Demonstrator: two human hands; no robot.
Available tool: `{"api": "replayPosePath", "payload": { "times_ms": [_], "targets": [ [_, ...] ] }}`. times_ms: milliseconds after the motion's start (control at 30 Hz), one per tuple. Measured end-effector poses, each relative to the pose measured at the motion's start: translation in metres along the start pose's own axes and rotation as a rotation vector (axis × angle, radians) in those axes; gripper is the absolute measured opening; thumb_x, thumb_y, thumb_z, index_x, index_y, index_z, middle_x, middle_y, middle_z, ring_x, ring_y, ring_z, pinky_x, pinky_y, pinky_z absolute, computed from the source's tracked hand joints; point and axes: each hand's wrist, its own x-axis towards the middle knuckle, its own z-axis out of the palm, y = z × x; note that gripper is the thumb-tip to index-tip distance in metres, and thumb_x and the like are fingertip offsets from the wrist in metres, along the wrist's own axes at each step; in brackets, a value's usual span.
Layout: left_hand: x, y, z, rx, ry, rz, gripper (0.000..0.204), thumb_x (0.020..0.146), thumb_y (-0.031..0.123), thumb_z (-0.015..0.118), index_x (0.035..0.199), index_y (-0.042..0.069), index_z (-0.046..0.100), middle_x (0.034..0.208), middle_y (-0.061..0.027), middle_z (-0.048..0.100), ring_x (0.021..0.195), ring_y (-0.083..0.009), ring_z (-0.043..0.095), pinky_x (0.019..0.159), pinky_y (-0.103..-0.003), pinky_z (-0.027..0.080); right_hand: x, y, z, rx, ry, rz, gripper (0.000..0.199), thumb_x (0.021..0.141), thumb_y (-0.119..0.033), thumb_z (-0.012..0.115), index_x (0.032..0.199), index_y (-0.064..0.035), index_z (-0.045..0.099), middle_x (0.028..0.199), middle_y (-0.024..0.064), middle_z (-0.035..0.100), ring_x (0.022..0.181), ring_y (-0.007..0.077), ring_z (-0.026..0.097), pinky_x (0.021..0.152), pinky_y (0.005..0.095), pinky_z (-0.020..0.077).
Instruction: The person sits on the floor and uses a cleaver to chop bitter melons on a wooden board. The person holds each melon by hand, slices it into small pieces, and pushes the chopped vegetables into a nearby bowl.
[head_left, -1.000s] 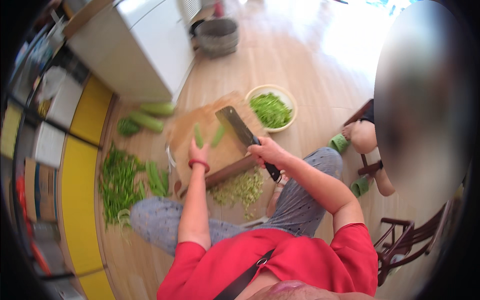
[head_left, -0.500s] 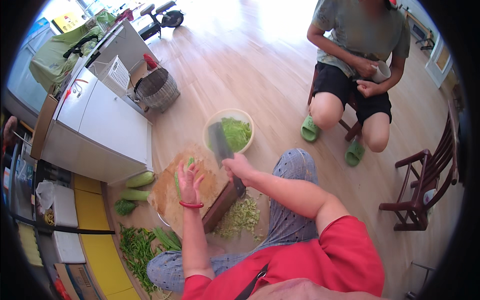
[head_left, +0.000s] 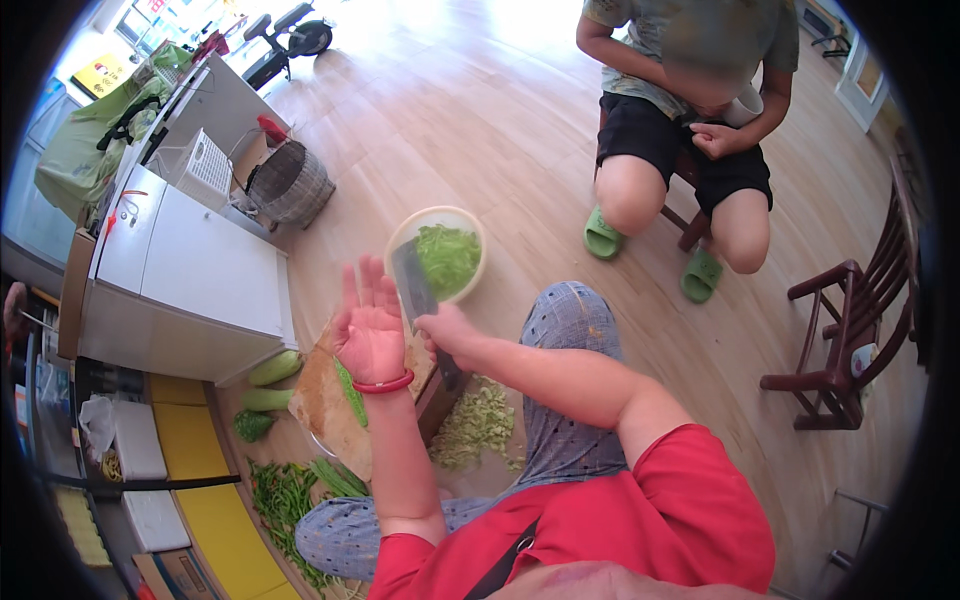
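Seated on wood floor w/ cleaver (head_left: 414, 287) gripped in right hand (head_left: 445, 330), blade raised over cutting board (head_left: 325, 400) toward bowl of chopped greens (head_left: 447, 257). Left hand (head_left: 370, 325) open, fingers spread, lifted above board, holding nothing. Green strip (head_left: 350, 393) on board; cut scraps (head_left: 478, 428) just beside it.

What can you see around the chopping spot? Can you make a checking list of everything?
Surface: wooden cutting board on a wooden floor.
Job's things: cleaver; green vegetable strip on the board; bowl of chopped greens; pile of chopped pieces.
Clutter: whole cucumbers; loose green beans.
Hands: left hand open, raised above the board; right hand grips the cleaver handle.
Cables: nothing seen.
Surroundings: seated person; wooden chair; wicker basket; white cabinet.
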Motion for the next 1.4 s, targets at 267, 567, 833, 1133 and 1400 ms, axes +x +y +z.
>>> {"api": "replayPosePath", "payload": {
  "times_ms": [267,567,833,1133,1400],
  "targets": [
    [-0.092,-0.041,0.011,0.413,0.068,-0.171,0.071,0.064,-0.016,0.035,0.131,0.009,0.031,0.113,-0.019,0.053,0.099,-0.0314,0.055,0.083,-0.041,0.048,-0.012,0.01,-0.003,-0.14,-0.089,-0.06,0.01,0.071,-0.012,0.052,0.071,-0.0016,0.052,0.063,0.0102,0.056,0.052,0.016,0.053,0.043,0.0305,0.0413],
    [-0.124,-0.044,-0.02,0.396,0.109,-0.295,0.061,0.063,-0.015,0.035,0.12,0.005,0.045,0.107,-0.0177,0.056,0.097,-0.0305,0.056,0.082,-0.039,0.048,0.007,0.038,-0.011,-0.463,-0.088,-0.003,0.016,0.075,-0.012,0.054,0.063,-0.0034,0.049,0.056,0.0029,0.05,0.046,0.0118,0.044,0.043,0.0271,0.035],
    [-0.123,-0.042,-0.036,0.387,0.151,-0.318,0.056,0.064,-0.014,0.035,0.115,0.004,0.05,0.101,-0.0172,0.058,0.092,-0.0307,0.058,0.078,-0.04,0.049,0.011,0.044,-0.018,-0.591,-0.065,-0.022,0.019,0.075,-0.017,0.054,0.063,-0.0033,0.05,0.055,0.0035,0.05,0.046,0.0124,0.045,0.044,0.0274,0.0359],
    [-0.119,-0.041,-0.03,0.35,0.147,-0.279,0.041,0.075,-0.005,0.049,0.115,0.003,0.049,0.085,-0.0121,0.058,0.073,-0.0235,0.058,0.068,-0.037,0.05,0.007,0.041,-0.013,-0.671,0.014,-0.007,0.015,0.075,-0.015,0.055,0.074,-0.0007,0.053,0.059,0.0058,0.053,0.051,0.0128,0.049,0.045,0.0292,0.0388],
    [-0.075,0.029,-0.028,0.492,0.167,-0.047,0.04,0.078,-0.003,0.047,0.117,0.007,0.047,0.085,-0.0077,0.053,0.066,-0.016,0.051,0.063,-0.031,0.044,-0.015,0.029,0.004,-0.205,-0.042,0.121,0.011,0.075,-0.007,0.05,0.067,-0.0035,0.044,0.05,0.0042,0.043,0.036,0.0134,0.04,0.032,0.0284,0.0354]
  ]
}}
